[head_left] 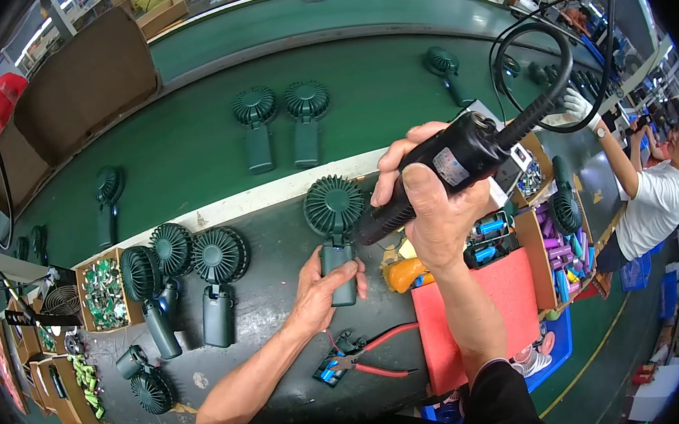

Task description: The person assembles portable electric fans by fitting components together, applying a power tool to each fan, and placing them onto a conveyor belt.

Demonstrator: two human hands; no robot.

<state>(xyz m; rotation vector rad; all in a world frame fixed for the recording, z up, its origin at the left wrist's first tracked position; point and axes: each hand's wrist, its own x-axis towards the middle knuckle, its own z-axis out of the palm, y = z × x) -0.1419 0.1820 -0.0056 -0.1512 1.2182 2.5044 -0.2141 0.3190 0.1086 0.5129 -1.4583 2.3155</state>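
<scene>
My left hand [319, 292] is closed round the handle of a dark green handheld fan [334, 204], its round ribbed head pointing away from me on the dark bench. In my right hand [436, 211] is a black electric screwdriver [453, 156], gripped round its body and tilted down to the left. Its thick cable [539, 115] loops up at the right. The tool's lower end is beside the fan where the head meets the handle; whether they touch I cannot tell. Below lie red-handled pliers [381, 351] by an opened fan part with a blue cell [330, 370].
Several green fans [220, 260] lie left on the bench. A box of small circuit boards [104, 292] stands beyond them. More fans [307, 109] rest on the green conveyor [193, 136]. At right are a red mat [512, 302], a box of coloured cells [561, 260] and a co-worker [652, 194].
</scene>
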